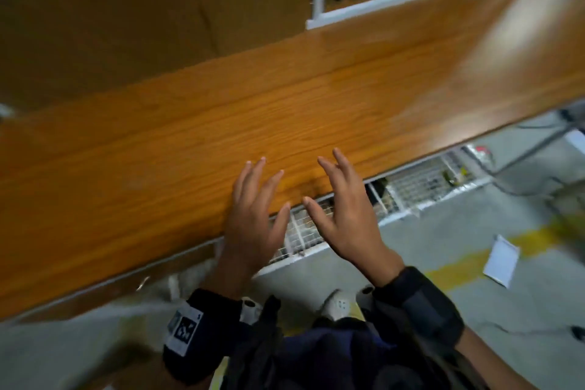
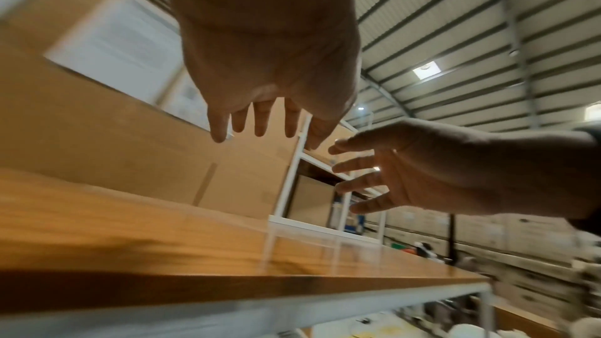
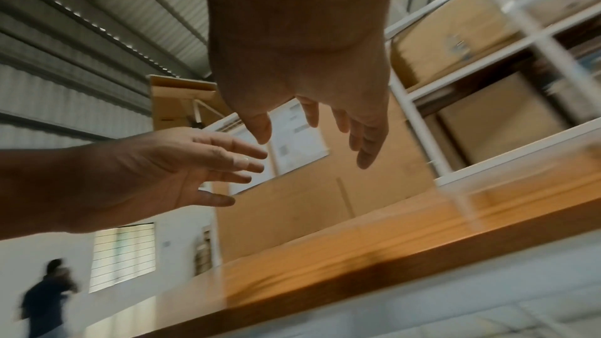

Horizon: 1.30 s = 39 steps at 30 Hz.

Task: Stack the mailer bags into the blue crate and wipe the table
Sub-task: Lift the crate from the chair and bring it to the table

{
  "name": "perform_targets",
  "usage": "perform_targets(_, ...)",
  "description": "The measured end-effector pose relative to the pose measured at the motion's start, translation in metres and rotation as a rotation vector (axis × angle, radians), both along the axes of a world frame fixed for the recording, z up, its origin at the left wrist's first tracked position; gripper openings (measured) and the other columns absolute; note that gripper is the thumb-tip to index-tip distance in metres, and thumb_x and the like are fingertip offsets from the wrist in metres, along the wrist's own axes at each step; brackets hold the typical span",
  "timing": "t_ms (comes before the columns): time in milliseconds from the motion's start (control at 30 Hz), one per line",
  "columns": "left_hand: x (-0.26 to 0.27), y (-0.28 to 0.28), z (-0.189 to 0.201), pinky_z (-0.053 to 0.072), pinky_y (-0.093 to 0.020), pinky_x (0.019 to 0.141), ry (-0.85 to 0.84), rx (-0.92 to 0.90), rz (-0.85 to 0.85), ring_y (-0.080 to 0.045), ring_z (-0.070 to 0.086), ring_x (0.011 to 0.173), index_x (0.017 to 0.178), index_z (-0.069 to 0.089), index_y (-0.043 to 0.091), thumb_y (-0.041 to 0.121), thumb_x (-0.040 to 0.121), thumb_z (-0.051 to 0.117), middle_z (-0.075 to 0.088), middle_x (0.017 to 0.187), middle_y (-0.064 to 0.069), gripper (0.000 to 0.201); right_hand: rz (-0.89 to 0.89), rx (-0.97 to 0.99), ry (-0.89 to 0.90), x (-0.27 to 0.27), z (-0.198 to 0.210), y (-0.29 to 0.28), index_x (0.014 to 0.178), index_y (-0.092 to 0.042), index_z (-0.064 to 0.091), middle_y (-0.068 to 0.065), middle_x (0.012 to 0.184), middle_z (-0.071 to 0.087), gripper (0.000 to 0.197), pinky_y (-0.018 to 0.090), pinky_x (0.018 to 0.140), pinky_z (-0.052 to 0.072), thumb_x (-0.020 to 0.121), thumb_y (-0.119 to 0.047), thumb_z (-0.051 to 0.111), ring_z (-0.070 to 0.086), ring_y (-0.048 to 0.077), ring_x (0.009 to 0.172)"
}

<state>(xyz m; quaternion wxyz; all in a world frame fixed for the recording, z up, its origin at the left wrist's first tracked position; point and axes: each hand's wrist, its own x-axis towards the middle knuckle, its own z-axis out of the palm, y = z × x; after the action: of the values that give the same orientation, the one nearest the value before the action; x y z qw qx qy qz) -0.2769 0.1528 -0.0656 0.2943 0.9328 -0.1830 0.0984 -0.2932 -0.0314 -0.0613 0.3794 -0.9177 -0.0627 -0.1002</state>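
Wooden desk (image 1: 190, 142) bare; left hand (image 1: 253, 218) and right hand (image 1: 348, 215) hover released, empty. Mailer bags unseen; probably light, floppy, slippery.

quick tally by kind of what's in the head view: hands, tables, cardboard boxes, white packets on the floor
hands: 2, left hand and right hand, both empty
wooden table: 1
cardboard box: 1 clearly, more are blurred
white packet on the floor: 1
total: 5
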Motion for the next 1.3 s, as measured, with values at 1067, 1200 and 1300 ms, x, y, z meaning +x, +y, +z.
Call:
perform_targets(1067,0.140,-0.735,-0.013,0.018,-0.035,0.113,0.094,0.140,-1.216,-0.024,0.017,0.147,0.138,0.049,0.022,0.030,0.093,0.062,0.023,0.159,-0.004,0.048,-1.397,0.106,0.104,-0.045,-0.018,-0.573,0.153,-0.019,0.025,0.003,0.160,0.023,0.070,-0.003,0.101,0.007,0.094,-0.033,0.061,0.023,0.009,0.143)
perform_targets(1200,0.128,-0.828,-0.022,0.028,-0.042,0.113,0.093,0.134,-1.259,-0.027,0.024,0.143,0.136,0.051,0.018,0.026,0.091,0.065,0.027,0.156,-0.008,0.048,-1.442,0.158,0.091,-0.066,-0.030,-0.661,0.153,-0.021,0.025,0.002,0.160,0.021,0.071,0.020,0.110,0.018,0.093,-0.031,0.062,0.022,0.015,0.146)
perform_targets(1300,0.114,-0.892,-0.027,0.032,-0.048,0.112,0.118,0.154,-1.250,-0.030,0.026,0.141,0.135,0.052,0.017,0.023,0.091,0.066,0.027,0.156,-0.010,0.047,-1.440,0.197,0.094,-0.084,-0.035,-0.729,0.153,-0.019,0.026,0.005,0.160,0.021,0.070,0.031,0.116,0.024,0.093,-0.028,0.062,0.022,0.019,0.147)
